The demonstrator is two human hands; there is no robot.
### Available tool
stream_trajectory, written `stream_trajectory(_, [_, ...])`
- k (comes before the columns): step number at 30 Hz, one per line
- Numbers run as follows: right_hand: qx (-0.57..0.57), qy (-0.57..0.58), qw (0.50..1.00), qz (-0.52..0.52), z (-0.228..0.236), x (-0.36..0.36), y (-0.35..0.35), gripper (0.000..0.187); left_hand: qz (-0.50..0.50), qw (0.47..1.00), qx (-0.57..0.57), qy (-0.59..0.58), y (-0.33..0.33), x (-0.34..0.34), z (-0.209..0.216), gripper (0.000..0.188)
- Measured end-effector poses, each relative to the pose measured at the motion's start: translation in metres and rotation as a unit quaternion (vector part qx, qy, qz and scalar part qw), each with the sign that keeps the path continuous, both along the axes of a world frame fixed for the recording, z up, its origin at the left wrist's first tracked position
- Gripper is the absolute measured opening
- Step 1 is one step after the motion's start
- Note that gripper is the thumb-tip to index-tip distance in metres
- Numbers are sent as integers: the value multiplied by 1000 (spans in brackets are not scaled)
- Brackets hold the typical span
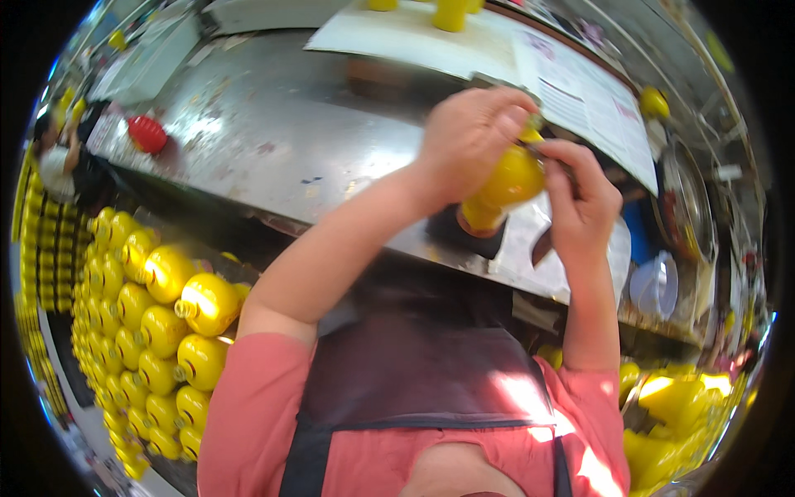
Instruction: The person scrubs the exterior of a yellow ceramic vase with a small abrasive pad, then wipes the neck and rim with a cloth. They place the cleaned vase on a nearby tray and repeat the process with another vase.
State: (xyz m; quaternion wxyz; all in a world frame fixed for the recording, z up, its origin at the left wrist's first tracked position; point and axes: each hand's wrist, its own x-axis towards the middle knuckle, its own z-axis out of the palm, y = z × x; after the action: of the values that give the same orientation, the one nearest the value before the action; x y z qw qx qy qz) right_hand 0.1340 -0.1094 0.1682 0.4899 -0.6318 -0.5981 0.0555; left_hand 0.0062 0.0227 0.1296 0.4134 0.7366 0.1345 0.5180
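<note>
A glossy yellow, round-bodied bottle (pixel 515 176) with a narrow neck stands on a black pad (pixel 464 235) at the table's near edge. My left hand (pixel 474 142) reaches across to its neck, fingers curled round the top and partly hiding it. On the neck's right side, my right hand (pixel 582 195) is closed in a pinch on a thin dark tool (pixel 542 246); one dark end sticks out below the palm. What kind of tool it is cannot be made out, as the fingers cover most of it and the picture is slightly blurred.
Many similar yellow bottles (pixel 157 331) are stacked at the left, more (pixel 679 406) at lower right. The metal table (pixel 273 124) carries a red ribbed object (pixel 147 134). A raised white board (pixel 489 51) bears yellow pieces. A white bucket (pixel 654 286) stands right; a person (pixel 58 170) is far left.
</note>
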Motion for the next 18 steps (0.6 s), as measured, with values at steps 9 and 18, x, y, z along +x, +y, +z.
stream_trajectory(9, [-19,259,966,-8,-14,63,5,16,108,978,179,2,-11,-15,12,15])
stream_trajectory(18, [-30,431,893,124,-37,107,42,26,166,967,160,107,-34,-99,15,17])
